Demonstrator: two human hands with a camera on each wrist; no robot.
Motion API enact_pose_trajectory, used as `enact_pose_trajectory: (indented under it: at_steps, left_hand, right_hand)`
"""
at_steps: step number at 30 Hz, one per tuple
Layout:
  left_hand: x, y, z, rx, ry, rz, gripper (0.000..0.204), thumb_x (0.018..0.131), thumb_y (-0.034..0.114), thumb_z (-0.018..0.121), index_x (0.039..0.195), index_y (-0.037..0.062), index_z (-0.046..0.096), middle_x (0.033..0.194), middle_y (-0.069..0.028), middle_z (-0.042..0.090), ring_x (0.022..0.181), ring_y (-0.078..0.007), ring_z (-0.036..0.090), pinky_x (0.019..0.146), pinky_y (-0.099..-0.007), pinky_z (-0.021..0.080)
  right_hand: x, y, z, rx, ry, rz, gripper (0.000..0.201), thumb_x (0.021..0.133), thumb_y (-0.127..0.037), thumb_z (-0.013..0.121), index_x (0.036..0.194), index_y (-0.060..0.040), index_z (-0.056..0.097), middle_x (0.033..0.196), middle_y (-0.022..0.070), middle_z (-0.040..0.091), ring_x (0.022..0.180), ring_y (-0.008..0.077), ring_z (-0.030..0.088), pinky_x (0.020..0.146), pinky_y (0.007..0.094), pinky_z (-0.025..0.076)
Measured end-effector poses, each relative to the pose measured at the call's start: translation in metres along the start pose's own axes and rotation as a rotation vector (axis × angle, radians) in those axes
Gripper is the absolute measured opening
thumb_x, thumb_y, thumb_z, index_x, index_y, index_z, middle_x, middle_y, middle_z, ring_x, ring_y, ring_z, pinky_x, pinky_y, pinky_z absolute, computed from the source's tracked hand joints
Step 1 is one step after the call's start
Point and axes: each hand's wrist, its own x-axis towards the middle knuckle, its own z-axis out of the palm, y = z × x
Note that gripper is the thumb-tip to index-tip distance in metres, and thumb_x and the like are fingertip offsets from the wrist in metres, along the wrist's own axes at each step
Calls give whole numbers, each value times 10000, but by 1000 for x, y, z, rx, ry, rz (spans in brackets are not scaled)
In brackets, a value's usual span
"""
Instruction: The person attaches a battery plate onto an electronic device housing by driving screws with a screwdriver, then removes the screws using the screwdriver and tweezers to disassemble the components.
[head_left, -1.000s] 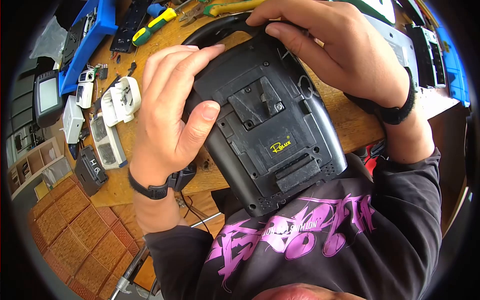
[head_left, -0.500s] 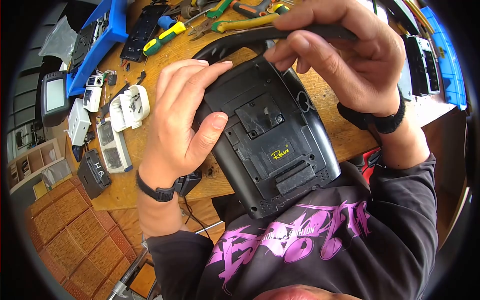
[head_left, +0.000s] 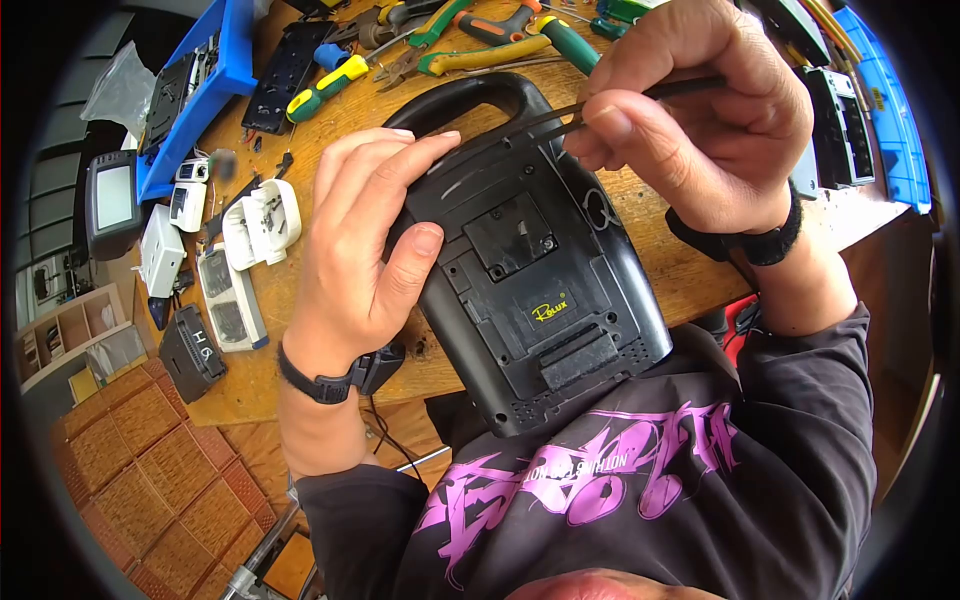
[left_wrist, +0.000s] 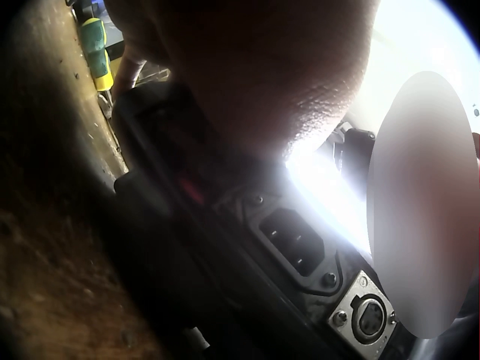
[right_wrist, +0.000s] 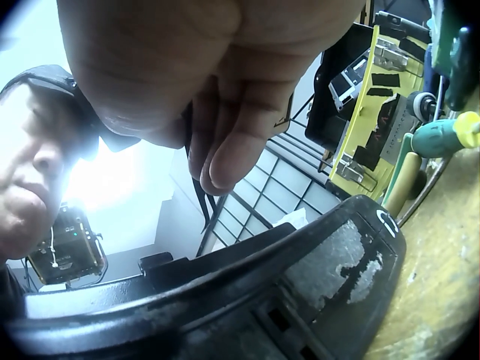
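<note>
A black Rolux-labelled device (head_left: 545,300) with a loop handle (head_left: 525,95) lies tilted against the table edge, its plate side up. My left hand (head_left: 345,240) rests on its left side, fingers stretched over the top end and thumb on the face. Under that hand, the left wrist view shows a three-pin power inlet (left_wrist: 292,244) and a round socket (left_wrist: 369,319). Above the top right corner, my right hand (head_left: 715,130) pinches a thin black strip (head_left: 690,87) between thumb and fingers. The strip extends left over the device's top end.
Yellow-handled pliers (head_left: 490,55) and a green-yellow screwdriver (head_left: 328,90) lie beyond the device. At left are a white casing (head_left: 262,222), a black block marked HQ (head_left: 192,355) and a blue bin (head_left: 215,75). Another blue bin (head_left: 885,110) stands at right.
My right hand has risen from the device's top right corner, and the black strip now shows in its fingers. My left hand has stayed on the device.
</note>
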Motion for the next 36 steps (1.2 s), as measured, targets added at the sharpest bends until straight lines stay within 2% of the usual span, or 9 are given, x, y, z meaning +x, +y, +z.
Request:
enact_pose_trajectory:
  at_steps: [8,11,13,18,22,23,25,28,36]
  left_hand:
    - [0,2,1,-10,11,-15,502,1073,400,577,1328,-6,727,1212,-204,701,1213,-418,603,1081,-488,471]
    - [-1,2,-1,15,-22,-35,562,1094,432,500,1341,-20,724,1239,-221,698,1243,-412,600,1112,-491,449]
    - [-1,1,-1,41,-45,-40,636,1114,474,425,1355,-35,720,1268,-237,694,1273,-406,598,1143,-495,426]
    - [-2,1,1,35,-39,-38,648,1111,480,420,1350,-41,722,1263,-236,697,1268,-403,599,1142,-496,425]
    - [-1,1,0,30,-36,-41,650,1110,481,420,1352,-44,719,1264,-238,695,1266,-404,598,1141,-495,426]
    - [0,1,1,9,-15,-27,573,1088,438,499,1338,-26,723,1236,-224,697,1241,-411,601,1112,-493,447]
    - [0,0,1,-13,7,-14,503,1065,396,577,1324,-7,728,1208,-211,698,1216,-419,604,1084,-491,468]
    - [0,0,0,1,3,-9,499,1060,392,580,1323,-6,728,1203,-211,697,1216,-417,604,1083,-490,467]
    - [0,2,-1,-8,-6,-26,498,1061,389,581,1326,-7,725,1207,-209,697,1219,-416,603,1086,-490,467]
  right_hand:
    - [-8,3,14,31,121,58,162,890,-16,832,955,48,698,899,137,779,745,153,739,651,257,569]
    - [-3,1,2,122,60,21,143,891,-40,804,948,50,708,891,134,777,737,158,734,656,258,565]
    - [0,-8,-11,-28,-112,51,139,885,-71,784,927,41,713,876,131,774,727,164,730,652,255,558]
    - [-5,-7,-7,-40,-69,6,137,870,-95,774,906,29,725,858,116,771,708,160,722,642,251,548]
    - [-6,-9,5,73,62,35,141,877,-113,796,902,12,736,838,107,765,657,176,717,621,267,555]
    - [-6,-9,1,73,63,35,141,877,-113,796,902,12,736,838,107,765,657,176,717,621,267,555]
    - [-4,-11,-10,10,-158,-16,134,914,16,690,1029,80,664,894,155,712,782,262,711,715,355,570]
    - [-3,-13,-7,-55,-160,-23,111,836,29,622,929,88,636,843,132,668,741,202,648,700,325,544]
    - [-2,-14,-10,-70,-186,-11,108,846,8,640,927,80,647,838,131,681,738,221,664,693,337,550]
